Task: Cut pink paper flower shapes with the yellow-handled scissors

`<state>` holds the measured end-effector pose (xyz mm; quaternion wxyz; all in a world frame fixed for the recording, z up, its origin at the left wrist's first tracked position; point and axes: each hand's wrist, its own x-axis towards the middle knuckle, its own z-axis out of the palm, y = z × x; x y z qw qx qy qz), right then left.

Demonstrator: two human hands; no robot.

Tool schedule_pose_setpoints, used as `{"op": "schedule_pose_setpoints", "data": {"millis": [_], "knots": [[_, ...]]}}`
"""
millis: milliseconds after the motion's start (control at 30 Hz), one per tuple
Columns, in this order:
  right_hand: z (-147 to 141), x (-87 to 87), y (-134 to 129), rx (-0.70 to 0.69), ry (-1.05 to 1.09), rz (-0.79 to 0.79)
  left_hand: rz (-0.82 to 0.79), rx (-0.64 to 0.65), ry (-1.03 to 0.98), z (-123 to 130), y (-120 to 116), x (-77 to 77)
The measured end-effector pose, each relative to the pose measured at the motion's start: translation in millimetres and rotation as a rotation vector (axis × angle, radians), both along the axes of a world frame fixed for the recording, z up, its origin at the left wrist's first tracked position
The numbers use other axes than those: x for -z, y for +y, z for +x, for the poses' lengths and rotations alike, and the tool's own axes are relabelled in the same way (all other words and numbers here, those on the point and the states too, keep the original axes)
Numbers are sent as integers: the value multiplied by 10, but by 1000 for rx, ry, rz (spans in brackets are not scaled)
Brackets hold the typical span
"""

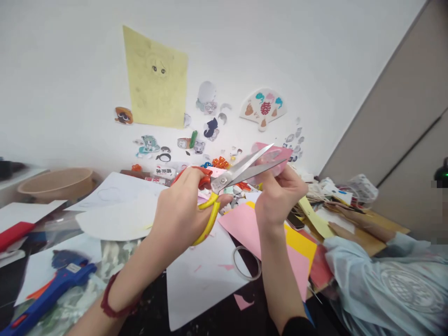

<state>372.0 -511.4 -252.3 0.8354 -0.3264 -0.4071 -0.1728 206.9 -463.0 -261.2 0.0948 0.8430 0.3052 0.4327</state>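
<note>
In my left hand (185, 198) is a pair of scissors (225, 179) with one red and one yellow handle loop. Its blades stand apart and point up to the right, passing in front of a small piece of pink paper (285, 153). My right hand (280, 191) pinches that paper near its lower edge; part of it is hidden behind the blades and fingers. Below my right wrist lie larger pink sheets (241, 224) and a yellow sheet (299, 242). A pale ring (234, 265) rests partly on a white sheet (196, 289). A pink scrap (244, 301) with a curved cutout lies nearby.
At the left are a blue glue gun (52, 294), a tan bowl (58, 184) and white papers (119, 196). Cables and a power strip (362, 186) crowd the right back. A person in light blue clothing (395, 280) is at the right. Stickers and drawings cover the wall.
</note>
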Motion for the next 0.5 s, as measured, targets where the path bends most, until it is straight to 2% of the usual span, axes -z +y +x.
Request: {"op": "schedule_pose_setpoints", "data": {"millis": [200, 333, 500], "knots": [[-29, 10, -9, 79, 64, 73, -30, -18, 37, 62, -2, 18], [-45, 13, -26, 68, 68, 99, -24, -13, 29, 66, 11, 24], [-57, 28, -47, 86, 20, 53, -37, -5, 19, 46, 14, 16]]}}
